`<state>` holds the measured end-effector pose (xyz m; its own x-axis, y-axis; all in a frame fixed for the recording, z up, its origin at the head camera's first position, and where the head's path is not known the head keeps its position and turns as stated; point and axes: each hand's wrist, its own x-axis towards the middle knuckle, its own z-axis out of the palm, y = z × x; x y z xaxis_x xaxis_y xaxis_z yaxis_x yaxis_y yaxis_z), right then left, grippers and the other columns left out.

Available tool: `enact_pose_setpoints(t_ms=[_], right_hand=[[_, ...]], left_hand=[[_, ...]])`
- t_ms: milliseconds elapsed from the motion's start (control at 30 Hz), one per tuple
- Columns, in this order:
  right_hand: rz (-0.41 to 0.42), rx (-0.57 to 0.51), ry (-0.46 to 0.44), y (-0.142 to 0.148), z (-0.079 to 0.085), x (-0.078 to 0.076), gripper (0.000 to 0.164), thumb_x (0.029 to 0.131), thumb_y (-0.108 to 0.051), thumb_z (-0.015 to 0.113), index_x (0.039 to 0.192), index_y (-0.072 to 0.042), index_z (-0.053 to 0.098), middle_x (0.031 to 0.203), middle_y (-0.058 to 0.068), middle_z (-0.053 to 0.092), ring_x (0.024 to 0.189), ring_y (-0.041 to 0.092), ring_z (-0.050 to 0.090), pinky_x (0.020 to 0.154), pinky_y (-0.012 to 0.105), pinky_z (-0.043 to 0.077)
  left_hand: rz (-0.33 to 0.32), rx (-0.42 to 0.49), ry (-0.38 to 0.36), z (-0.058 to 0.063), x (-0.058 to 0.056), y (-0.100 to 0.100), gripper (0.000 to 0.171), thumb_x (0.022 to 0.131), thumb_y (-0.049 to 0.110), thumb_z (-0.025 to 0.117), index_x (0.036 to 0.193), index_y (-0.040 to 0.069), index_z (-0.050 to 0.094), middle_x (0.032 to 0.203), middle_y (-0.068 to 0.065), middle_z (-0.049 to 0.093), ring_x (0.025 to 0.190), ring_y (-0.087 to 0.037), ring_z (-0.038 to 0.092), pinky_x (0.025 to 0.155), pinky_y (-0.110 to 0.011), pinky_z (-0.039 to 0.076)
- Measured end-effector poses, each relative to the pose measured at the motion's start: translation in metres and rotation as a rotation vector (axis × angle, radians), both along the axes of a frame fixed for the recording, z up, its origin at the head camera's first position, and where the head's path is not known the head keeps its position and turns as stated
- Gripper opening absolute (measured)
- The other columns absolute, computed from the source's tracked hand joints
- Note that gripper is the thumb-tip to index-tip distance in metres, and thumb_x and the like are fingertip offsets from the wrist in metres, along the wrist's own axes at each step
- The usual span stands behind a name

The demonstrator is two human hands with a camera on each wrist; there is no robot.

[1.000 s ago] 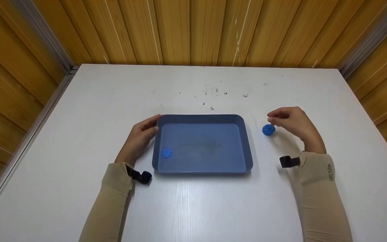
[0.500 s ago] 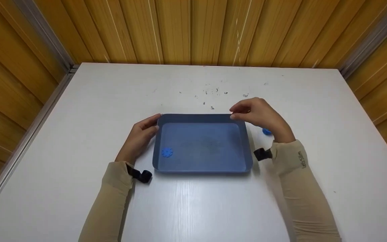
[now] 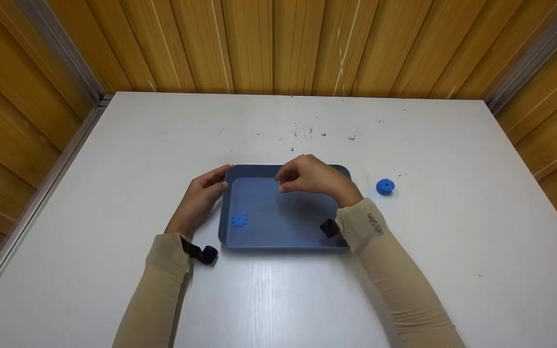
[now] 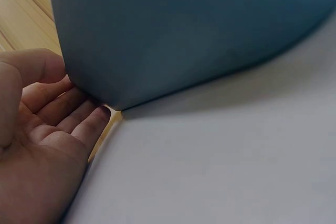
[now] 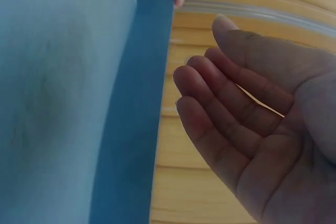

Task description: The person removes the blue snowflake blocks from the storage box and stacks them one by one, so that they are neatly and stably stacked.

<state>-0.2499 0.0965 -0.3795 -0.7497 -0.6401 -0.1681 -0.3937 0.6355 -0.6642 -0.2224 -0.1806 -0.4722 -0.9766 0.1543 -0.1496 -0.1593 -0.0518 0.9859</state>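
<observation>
My left hand [image 3: 197, 202] holds the back left corner of the blue-grey tray [image 3: 283, 249]. In the left wrist view its thumb and fingertips meet the outer wall there. My right hand [image 3: 317, 180] is over the tray's back middle, fingers loosely curved and thumb apart. Nothing lies between them in the right wrist view, where the same hand [image 5: 252, 114] shows its palm beside the tray wall [image 5: 142, 87]. A flat blue notched disc [image 3: 240, 220] lies in the tray's left front area. Right of the tray sits a small stack of blue notched discs [image 3: 385, 186].
The tray rests on a white table [image 3: 278, 299] with dark scuff marks near the middle back. Wood-look panels [image 3: 249, 48] stand behind and at both sides. Each sleeved wrist carries a small black camera [image 3: 208, 254].
My right hand has moved left, from beside the blue disc stack to above the tray. The stack is now uncovered. My left hand and the tray have kept their place.
</observation>
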Motion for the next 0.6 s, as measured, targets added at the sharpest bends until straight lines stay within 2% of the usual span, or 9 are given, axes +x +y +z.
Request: enact_pose_setpoints(t_ms=[100, 167, 200, 400, 600], right_hand=[[0.057, 0.007, -0.014, -0.015, -0.006, 0.000, 0.033, 0.085, -0.017, 0.073, 0.114, -0.002, 0.069, 0.105, 0.009, 0.071, 0.096, 0.021, 0.065, 0.095, 0.040, 0.051], [0.090, 0.008, -0.024, -0.024, -0.010, 0.001, 0.034, 0.084, -0.015, 0.073, 0.115, -0.002, 0.069, 0.105, 0.009, 0.071, 0.095, 0.020, 0.065, 0.094, 0.036, 0.052], [0.110, 0.008, -0.028, -0.029, -0.012, 0.002, 0.034, 0.084, -0.014, 0.073, 0.116, -0.003, 0.068, 0.106, 0.009, 0.071, 0.095, 0.019, 0.065, 0.086, 0.033, 0.055], [0.224, 0.040, -0.038, -0.054, -0.023, 0.004, 0.036, 0.083, -0.011, 0.074, 0.118, -0.004, 0.067, 0.108, 0.009, 0.071, 0.097, 0.018, 0.067, 0.083, 0.026, 0.055], [0.273, 0.080, -0.085, -0.070, -0.030, 0.006, 0.038, 0.083, -0.008, 0.073, 0.120, -0.004, 0.066, 0.112, 0.009, 0.071, 0.101, 0.019, 0.067, 0.085, 0.025, 0.055]], left_hand=[[0.003, -0.005, 0.008, -0.001, 0.000, 0.000, 0.050, 0.094, 0.001, 0.049, 0.144, 0.009, 0.045, 0.148, -0.005, 0.046, 0.137, -0.016, 0.042, 0.114, -0.033, 0.036], [-0.005, 0.008, 0.020, -0.001, 0.000, -0.001, 0.050, 0.094, 0.000, 0.048, 0.144, 0.007, 0.044, 0.148, -0.007, 0.045, 0.137, -0.017, 0.041, 0.115, -0.033, 0.035], [-0.007, 0.016, 0.027, -0.002, 0.000, -0.001, 0.050, 0.094, 0.000, 0.048, 0.144, 0.006, 0.043, 0.148, -0.007, 0.045, 0.137, -0.017, 0.041, 0.115, -0.034, 0.035], [-0.016, 0.022, 0.049, -0.004, 0.000, -0.002, 0.050, 0.094, 0.000, 0.048, 0.143, 0.004, 0.043, 0.148, -0.010, 0.045, 0.138, -0.019, 0.040, 0.114, -0.031, 0.036], [-0.007, 0.007, 0.038, -0.002, 0.001, -0.001, 0.050, 0.094, 0.001, 0.049, 0.143, 0.007, 0.044, 0.148, -0.008, 0.046, 0.138, -0.017, 0.041, 0.115, -0.032, 0.034]])
